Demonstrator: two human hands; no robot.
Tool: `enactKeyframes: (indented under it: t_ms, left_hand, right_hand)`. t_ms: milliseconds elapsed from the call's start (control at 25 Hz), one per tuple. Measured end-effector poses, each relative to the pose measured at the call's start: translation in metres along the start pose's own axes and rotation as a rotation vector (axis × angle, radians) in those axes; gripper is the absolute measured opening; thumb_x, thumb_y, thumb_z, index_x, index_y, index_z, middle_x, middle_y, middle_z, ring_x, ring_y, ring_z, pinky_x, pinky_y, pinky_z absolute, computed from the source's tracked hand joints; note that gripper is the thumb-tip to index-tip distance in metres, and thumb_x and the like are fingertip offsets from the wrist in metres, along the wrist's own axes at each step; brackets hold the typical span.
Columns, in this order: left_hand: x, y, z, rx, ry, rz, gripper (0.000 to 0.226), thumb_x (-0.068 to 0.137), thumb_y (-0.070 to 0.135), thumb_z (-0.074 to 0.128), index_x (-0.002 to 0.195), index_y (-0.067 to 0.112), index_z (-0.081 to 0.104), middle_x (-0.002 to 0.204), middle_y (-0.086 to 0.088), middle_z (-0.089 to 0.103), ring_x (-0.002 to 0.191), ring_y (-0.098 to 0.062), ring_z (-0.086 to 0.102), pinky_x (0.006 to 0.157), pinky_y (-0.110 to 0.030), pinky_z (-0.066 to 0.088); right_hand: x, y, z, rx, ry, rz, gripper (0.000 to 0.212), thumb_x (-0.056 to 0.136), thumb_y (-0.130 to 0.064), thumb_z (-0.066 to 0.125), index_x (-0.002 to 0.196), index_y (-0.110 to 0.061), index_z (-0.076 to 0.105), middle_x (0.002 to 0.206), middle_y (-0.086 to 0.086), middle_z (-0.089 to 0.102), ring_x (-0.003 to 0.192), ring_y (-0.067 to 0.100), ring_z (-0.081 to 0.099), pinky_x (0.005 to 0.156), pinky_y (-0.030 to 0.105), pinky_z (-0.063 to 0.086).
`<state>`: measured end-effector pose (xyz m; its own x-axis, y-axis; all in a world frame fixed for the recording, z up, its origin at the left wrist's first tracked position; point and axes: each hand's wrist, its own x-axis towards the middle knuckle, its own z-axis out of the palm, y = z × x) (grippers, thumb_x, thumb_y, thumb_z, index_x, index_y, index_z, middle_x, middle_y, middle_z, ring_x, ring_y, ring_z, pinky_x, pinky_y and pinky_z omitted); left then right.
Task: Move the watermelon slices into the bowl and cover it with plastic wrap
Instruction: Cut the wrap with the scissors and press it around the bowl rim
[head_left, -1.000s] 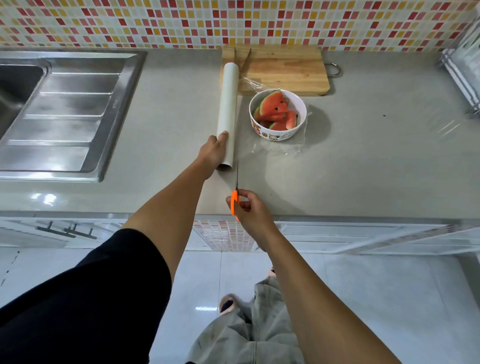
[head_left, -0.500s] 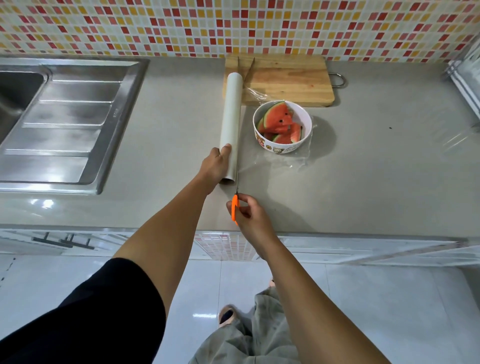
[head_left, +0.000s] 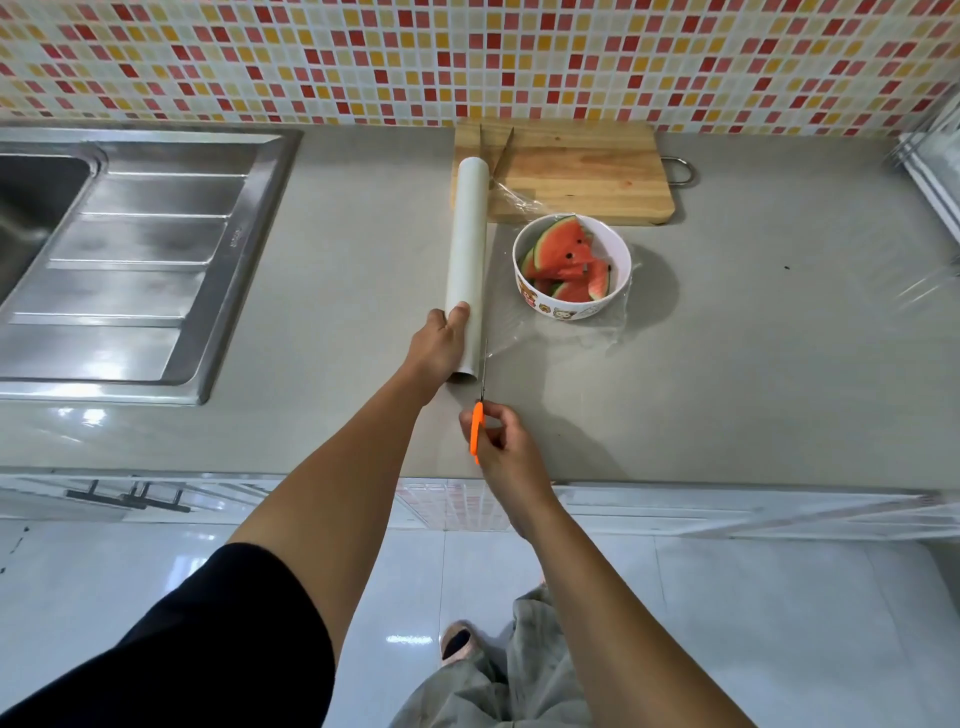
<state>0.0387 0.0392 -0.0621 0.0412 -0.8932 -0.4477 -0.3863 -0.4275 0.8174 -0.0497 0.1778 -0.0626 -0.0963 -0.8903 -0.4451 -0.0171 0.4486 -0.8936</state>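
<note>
A white bowl (head_left: 571, 306) with cartoon prints holds several watermelon slices (head_left: 563, 254) on the grey counter. A clear sheet of plastic wrap (head_left: 550, 340) runs from the white roll (head_left: 467, 244) under and around the bowl. My left hand (head_left: 439, 345) grips the near end of the roll. My right hand (head_left: 501, 441) holds orange-handled scissors (head_left: 479, 415), their blades pointing away along the roll's right edge at the near border of the sheet.
A wooden cutting board (head_left: 576, 171) lies behind the bowl against the tiled wall. A steel sink and drainboard (head_left: 135, 260) fill the left. A rack (head_left: 930, 171) stands at the right edge. The counter's front edge (head_left: 675, 480) is just below my right hand.
The scissors and my right hand have edged forward toward the sheet's near border. The left hand keeps its hold on the roll. The view has tilted down a little.
</note>
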Motion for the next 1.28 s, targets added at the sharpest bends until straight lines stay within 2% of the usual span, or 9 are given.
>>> enactKeyframes:
  t_ms: [280,440,600,680,840,1040,1200,1280]
  left_hand:
    - [-0.001,0.002,0.000,0.020,-0.009,0.005,0.050,0.092,0.055,0.032,0.115,0.012,0.046,0.107,-0.006,0.050,0.081,-0.016,0.048,0.057,-0.024,0.031]
    - [-0.001,0.002,-0.001,0.006,-0.004,0.008,0.043,0.091,0.055,0.033,0.103,0.015,0.045,0.107,-0.006,0.050,0.088,-0.022,0.048,0.059,-0.026,0.031]
    - [0.000,0.002,-0.001,-0.001,-0.005,0.007,0.044,0.091,0.055,0.034,0.104,0.015,0.046,0.108,-0.007,0.051,0.093,-0.025,0.048,0.064,-0.029,0.033]
    - [0.000,0.002,-0.001,-0.009,-0.008,0.004,0.045,0.090,0.055,0.035,0.105,0.014,0.047,0.108,-0.008,0.051,0.093,-0.025,0.048,0.068,-0.031,0.034]
    - [0.000,0.002,-0.001,-0.004,-0.006,0.007,0.045,0.090,0.055,0.034,0.104,0.014,0.047,0.105,-0.007,0.051,0.091,-0.025,0.048,0.059,-0.026,0.032]
    - [0.000,0.002,-0.001,0.000,-0.009,0.007,0.046,0.090,0.056,0.034,0.103,0.015,0.047,0.106,-0.007,0.051,0.092,-0.025,0.049,0.070,-0.033,0.034]
    - [-0.001,0.002,-0.001,0.000,-0.002,0.007,0.045,0.090,0.055,0.033,0.102,0.014,0.047,0.103,-0.006,0.051,0.091,-0.025,0.047,0.068,-0.033,0.032]
    - [-0.001,0.002,-0.001,-0.006,-0.003,0.005,0.045,0.090,0.055,0.033,0.102,0.014,0.047,0.102,-0.006,0.051,0.092,-0.025,0.047,0.070,-0.034,0.032]
  right_hand:
    - [-0.002,0.001,0.001,0.002,0.007,0.025,0.025,0.076,-0.054,0.062,0.093,-0.036,0.055,0.073,-0.023,0.066,0.071,-0.009,0.059,0.069,0.019,0.042]
    - [0.006,-0.007,0.006,-0.024,0.014,0.026,0.041,0.065,-0.068,0.059,0.092,-0.036,0.055,0.075,-0.015,0.064,0.070,-0.001,0.059,0.067,0.020,0.043]
    - [0.015,-0.012,0.010,0.001,0.040,0.017,0.054,0.057,-0.074,0.056,0.092,-0.033,0.056,0.072,-0.012,0.062,0.067,0.004,0.057,0.070,0.023,0.045]
    - [0.018,-0.012,0.010,0.010,0.043,0.013,0.053,0.060,-0.072,0.057,0.092,-0.031,0.057,0.069,-0.012,0.061,0.066,0.006,0.056,0.071,0.025,0.046]
    - [0.019,-0.011,0.010,0.026,0.037,0.007,0.052,0.063,-0.070,0.058,0.094,-0.028,0.057,0.071,-0.009,0.060,0.066,0.006,0.055,0.069,0.024,0.044]
    - [0.020,-0.006,0.009,0.030,0.029,-0.012,0.038,0.070,-0.063,0.058,0.092,-0.032,0.056,0.076,-0.010,0.059,0.067,0.004,0.054,0.067,0.022,0.041]
    - [0.024,-0.003,0.006,0.021,0.022,-0.026,0.022,0.078,-0.049,0.061,0.090,-0.031,0.057,0.079,-0.009,0.062,0.072,0.004,0.056,0.071,0.022,0.042]
    - [0.026,-0.003,0.006,0.012,0.015,-0.028,0.021,0.077,-0.049,0.061,0.089,-0.032,0.056,0.081,-0.010,0.064,0.075,0.003,0.058,0.071,0.022,0.043]
